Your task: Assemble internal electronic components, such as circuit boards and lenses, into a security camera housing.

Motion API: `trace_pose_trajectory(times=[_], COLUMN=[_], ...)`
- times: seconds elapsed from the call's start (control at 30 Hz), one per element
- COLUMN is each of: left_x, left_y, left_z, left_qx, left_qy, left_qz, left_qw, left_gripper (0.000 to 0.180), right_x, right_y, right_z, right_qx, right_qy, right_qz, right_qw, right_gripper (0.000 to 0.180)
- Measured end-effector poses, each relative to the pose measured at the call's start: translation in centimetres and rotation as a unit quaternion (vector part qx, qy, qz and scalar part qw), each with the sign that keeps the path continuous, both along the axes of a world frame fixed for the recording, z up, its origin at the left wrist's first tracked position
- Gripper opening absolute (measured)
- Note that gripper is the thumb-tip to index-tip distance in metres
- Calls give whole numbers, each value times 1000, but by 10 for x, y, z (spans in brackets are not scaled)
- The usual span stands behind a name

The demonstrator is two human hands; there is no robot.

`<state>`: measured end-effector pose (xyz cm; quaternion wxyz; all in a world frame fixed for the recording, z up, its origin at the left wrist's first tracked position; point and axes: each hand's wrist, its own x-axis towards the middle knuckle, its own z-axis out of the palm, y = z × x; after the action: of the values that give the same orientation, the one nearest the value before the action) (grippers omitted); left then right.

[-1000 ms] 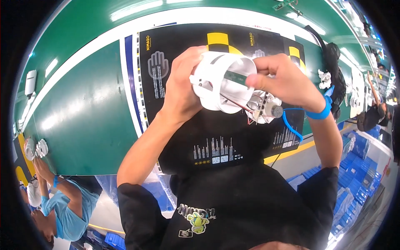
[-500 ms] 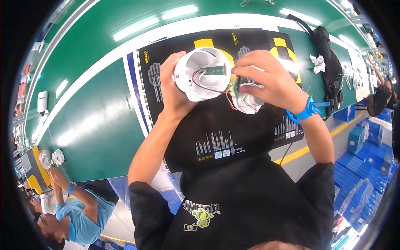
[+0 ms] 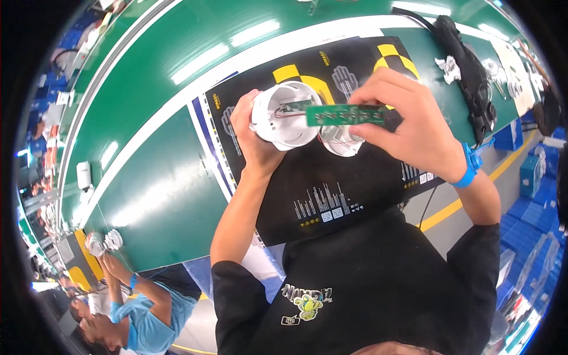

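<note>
My left hand (image 3: 253,139) is wrapped round a white cylindrical plastic housing (image 3: 294,138), its open end turned up toward me. Inside the housing a small board and thin red and dark wires show. Between thumb and fingers of my right hand (image 3: 408,121) is a long green circuit board (image 3: 332,115), held flat across the housing's right rim. Under this board sits a smaller white plastic part (image 3: 345,147) with thin red wires on it, close against the housing's right side. The board partly covers that part, and I cannot tell whether wires join the two.
A printed black mat (image 3: 367,177) lies on the green table (image 3: 154,219). A black strap-like bag (image 3: 467,77) and crumpled white material (image 3: 448,69) are at the far right. On the left a co-worker (image 3: 148,313) handles white parts (image 3: 112,239). Blue boxes (image 3: 526,236) stand on the floor at right.
My right hand has drawn back to the right, and the green circuit board now shows in its fingers. The white part with wires is no longer under that hand. The view has shifted.
</note>
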<state>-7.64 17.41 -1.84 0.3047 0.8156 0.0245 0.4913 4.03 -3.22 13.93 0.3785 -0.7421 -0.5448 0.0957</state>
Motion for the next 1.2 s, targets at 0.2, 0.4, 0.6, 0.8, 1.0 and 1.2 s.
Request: trace_pose_trajectory(times=[0.2,0.4,0.6,0.8,1.0,1.2], left_x=[3,-3,-4,-5,-2,-9], left_y=[-3,-2,-2,-7,-5,-18], left_z=[6,2,-3,5,10,26], left_qx=[43,42,25,22,103,-144], left_qy=[6,78,13,33,57,286], left_qz=[-1,-16,-48,-84,-8,71], left_qw=[999,996,998,996,993,944], left_gripper=[88,96,98,95,87,80], right_x=[-14,-27,-25,-22,-33,-46], right_y=[15,19,19,19,25,41], right_z=[-4,2,6,3,9,8], right_qx=[49,1,51,57,14,-73], right_qy=[-55,-112,-135,-153,-176,-224], right_qz=[-14,2,18,24,11,16], right_qw=[997,994,989,986,984,972], right_gripper=[29,20,18,19,19,21])
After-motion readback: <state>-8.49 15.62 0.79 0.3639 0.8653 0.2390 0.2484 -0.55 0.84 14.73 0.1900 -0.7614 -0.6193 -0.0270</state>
